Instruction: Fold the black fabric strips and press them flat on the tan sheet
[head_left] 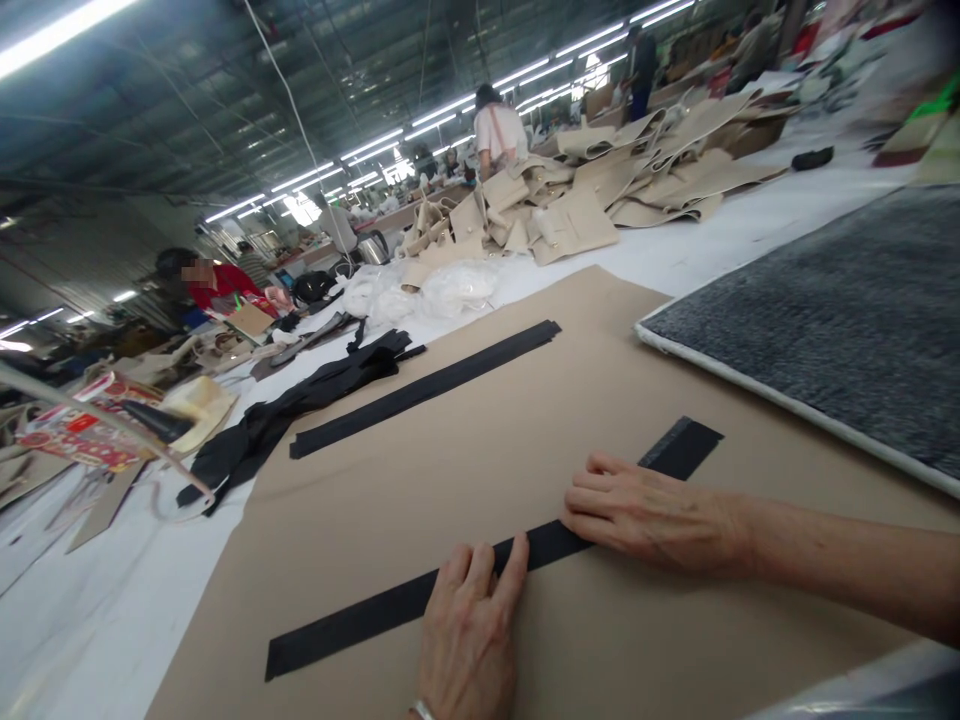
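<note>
A large beige sheet (420, 480) lies flat with two black strips on it. The near black strip (345, 620) runs diagonally under both my hands. My left hand (472, 630) rests on the middle of this strip, fingers stretched and slightly apart, fingertips pressing down. Farther right, my right hand (652, 515) lies over the same strip with its fingers side by side and slightly bent; the strip's right end shows beyond it. Neither hand is wrapped around anything. The far black strip (427, 388) lies roughly parallel, untouched by my hands.
A pile of black strips (300, 410) sits at the sheet's left edge. A dark grey textured board (825, 310) with a white edge overlaps the right side. Beige cut pieces (570, 200) and clear plastic (457, 290) lie behind. A person in red (225, 285) works at left.
</note>
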